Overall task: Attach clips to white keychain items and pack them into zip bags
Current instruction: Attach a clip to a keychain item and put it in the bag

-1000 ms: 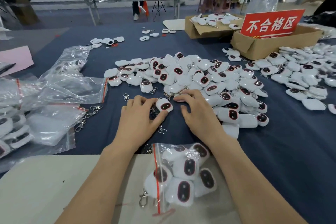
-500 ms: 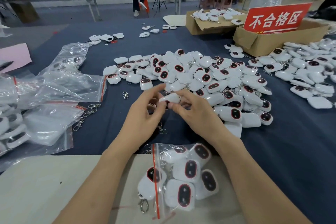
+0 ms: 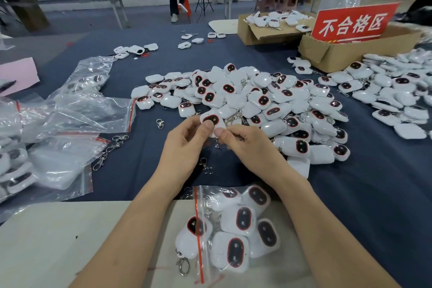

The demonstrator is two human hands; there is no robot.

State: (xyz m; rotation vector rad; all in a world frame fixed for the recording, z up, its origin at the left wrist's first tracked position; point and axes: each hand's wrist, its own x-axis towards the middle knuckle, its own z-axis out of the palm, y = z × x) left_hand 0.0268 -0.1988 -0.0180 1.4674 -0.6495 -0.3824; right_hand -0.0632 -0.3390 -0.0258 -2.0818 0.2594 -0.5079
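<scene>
White keychain item [image 3: 211,120] is lifted just off the desk [image 3: 374,194], at the near side of the big pile [image 3: 257,100] in the desk's middle. Both hands pinch it. The left hand [image 3: 184,145] has its thumb on the dark oval face and its fingers curled behind. The right hand [image 3: 247,145] nips the lower corner between thumb and forefinger, the other fingers tucked under. It is probably held face-up like this to bring its loop end to the right fingers for clipping. Whether a clip is already in the grip cannot be told. Loose clips [image 3: 205,163] lie on the cloth just beneath the hands, handy to grab. A part-filled zip bag [image 3: 205,196] waits at the near edge between the forearms, mouth leftward, likely so finished pieces drop straight in.
</scene>
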